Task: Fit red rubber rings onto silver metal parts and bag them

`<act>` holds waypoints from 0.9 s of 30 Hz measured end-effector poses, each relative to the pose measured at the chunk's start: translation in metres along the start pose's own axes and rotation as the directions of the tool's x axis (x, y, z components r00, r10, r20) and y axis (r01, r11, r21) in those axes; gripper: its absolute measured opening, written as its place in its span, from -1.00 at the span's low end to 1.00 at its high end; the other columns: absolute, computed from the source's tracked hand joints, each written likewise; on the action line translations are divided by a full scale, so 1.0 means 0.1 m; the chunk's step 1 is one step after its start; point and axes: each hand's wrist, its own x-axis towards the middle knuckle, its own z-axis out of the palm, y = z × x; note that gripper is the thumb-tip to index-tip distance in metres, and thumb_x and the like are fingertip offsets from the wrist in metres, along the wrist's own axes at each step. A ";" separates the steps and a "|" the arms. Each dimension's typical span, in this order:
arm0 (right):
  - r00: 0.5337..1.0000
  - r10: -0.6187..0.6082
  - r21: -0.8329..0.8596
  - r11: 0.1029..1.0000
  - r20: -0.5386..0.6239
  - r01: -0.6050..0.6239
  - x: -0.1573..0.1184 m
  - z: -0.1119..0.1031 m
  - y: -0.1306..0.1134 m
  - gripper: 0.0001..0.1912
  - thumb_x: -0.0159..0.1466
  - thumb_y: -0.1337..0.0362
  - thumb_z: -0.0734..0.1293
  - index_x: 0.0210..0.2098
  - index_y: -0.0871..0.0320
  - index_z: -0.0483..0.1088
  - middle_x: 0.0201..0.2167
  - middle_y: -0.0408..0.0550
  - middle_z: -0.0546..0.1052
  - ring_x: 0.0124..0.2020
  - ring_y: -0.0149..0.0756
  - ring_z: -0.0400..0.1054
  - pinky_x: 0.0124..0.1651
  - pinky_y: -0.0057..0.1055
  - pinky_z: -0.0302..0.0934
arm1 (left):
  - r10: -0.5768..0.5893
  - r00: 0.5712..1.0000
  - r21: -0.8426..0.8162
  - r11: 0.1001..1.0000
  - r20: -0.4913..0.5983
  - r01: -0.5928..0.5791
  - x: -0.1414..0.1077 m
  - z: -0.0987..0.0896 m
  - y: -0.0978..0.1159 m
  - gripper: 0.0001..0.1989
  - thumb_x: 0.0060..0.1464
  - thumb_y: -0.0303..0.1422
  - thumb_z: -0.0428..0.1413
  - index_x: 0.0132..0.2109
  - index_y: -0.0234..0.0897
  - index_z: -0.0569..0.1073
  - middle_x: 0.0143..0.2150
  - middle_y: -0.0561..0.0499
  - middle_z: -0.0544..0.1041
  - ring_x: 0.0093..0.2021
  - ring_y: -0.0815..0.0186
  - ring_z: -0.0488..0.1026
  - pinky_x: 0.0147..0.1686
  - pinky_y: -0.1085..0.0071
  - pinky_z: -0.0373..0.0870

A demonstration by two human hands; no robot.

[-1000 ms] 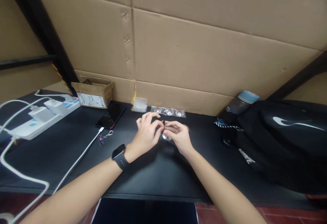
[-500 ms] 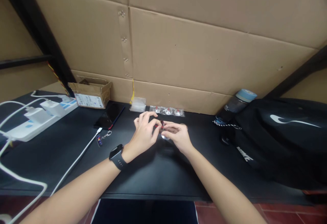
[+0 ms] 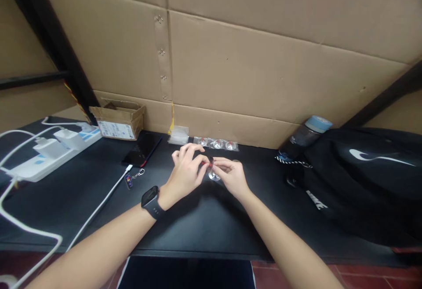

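Note:
My left hand (image 3: 189, 168) pinches a small red piece (image 3: 206, 164) between thumb and forefinger, its other fingers curled. Fingertip to fingertip with it, my right hand (image 3: 231, 174) grips a small thin disc (image 3: 211, 160), seen nearly edge-on against the red piece. Fingers cover most of both parts. Just under the fingertips shows a shiny silver disc (image 3: 214, 176); whether it rests on the table I cannot tell. Behind my hands lie three clear bags with silver discs and red centres (image 3: 217, 144), beside a stack of clear plastic bags (image 3: 179, 135).
At left are a power strip (image 3: 42, 161) with white cables, an open cardboard box (image 3: 118, 122), a phone (image 3: 142, 149) and a keychain (image 3: 129, 181). A bottle (image 3: 305, 135) and a black backpack (image 3: 365, 183) stand at right. Cardboard (image 3: 231, 73) walls the back.
The silver disc below my fingertips shows more fully now. The disc in my right hand has turned slightly against the red piece. Both hands stay nearly in place.

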 end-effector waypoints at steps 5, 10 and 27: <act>1.000 -0.002 0.025 1.000 0.021 0.002 -0.03 0.04 -0.05 -0.74 0.15 0.13 0.53 -0.22 0.13 0.63 -0.06 0.07 0.61 -0.15 -0.13 0.57 0.01 -0.16 0.48 | 0.024 1.000 -0.008 1.000 -0.018 -0.024 0.01 -0.02 0.00 -0.89 0.26 -0.38 0.09 -0.22 -0.19 0.52 0.07 -0.12 0.49 0.21 0.01 0.26 0.00 0.05 0.04; 0.994 0.064 0.107 0.992 0.087 -0.073 -0.04 0.03 -0.10 -0.64 0.13 0.15 0.54 -0.10 0.12 0.60 -0.09 0.04 0.63 -0.20 -0.16 0.57 -0.07 -0.19 0.49 | 0.036 0.999 -0.012 0.999 -0.014 -0.037 0.01 -0.01 -0.01 -0.90 0.29 -0.39 0.07 -0.20 -0.21 0.48 -0.03 -0.08 0.56 0.20 0.04 0.29 -0.01 0.07 0.01; 0.985 0.117 0.336 0.929 0.129 -0.154 -0.02 0.03 -0.12 -0.60 0.07 0.34 0.58 -0.15 0.07 0.42 -0.03 -0.03 0.58 -0.20 -0.30 0.53 -0.12 -0.35 0.44 | 0.097 0.995 0.045 0.994 -0.005 -0.097 -0.02 -0.01 0.02 -0.89 0.29 -0.39 0.07 -0.17 -0.21 0.50 0.05 -0.13 0.50 0.14 0.06 0.33 -0.07 0.11 0.05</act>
